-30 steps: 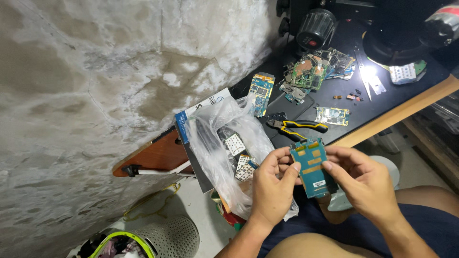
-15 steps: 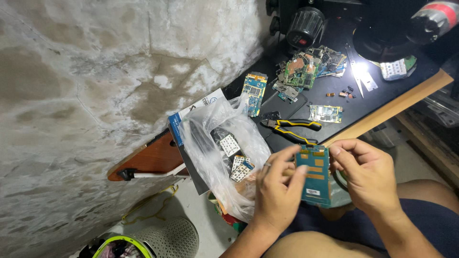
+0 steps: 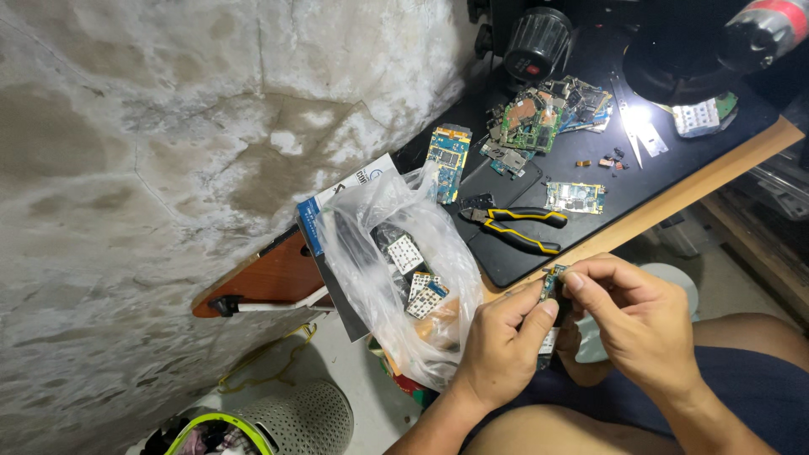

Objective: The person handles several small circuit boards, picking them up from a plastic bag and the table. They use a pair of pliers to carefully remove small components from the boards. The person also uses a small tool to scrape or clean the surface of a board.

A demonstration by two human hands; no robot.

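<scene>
My left hand (image 3: 504,345) and my right hand (image 3: 638,320) together grip a small green circuit board (image 3: 552,282), now turned edge-on so only its thin side shows between my fingertips. Both hands hover over my lap just below the front edge of the black work mat (image 3: 607,168). Left of my left hand hangs a clear plastic bag (image 3: 396,270) with several small circuit boards inside.
Yellow-handled pliers (image 3: 516,226) lie on the mat near my hands. A pile of circuit boards (image 3: 543,114), a lone board (image 3: 447,160) and another (image 3: 574,197) lie farther back. A rough plaster wall (image 3: 168,152) fills the left. A grey basket (image 3: 291,421) stands on the floor.
The board, earlier held flat with its green face towards me, has been turned edge-on between my fingers. My hands have shifted slightly right and lower.
</scene>
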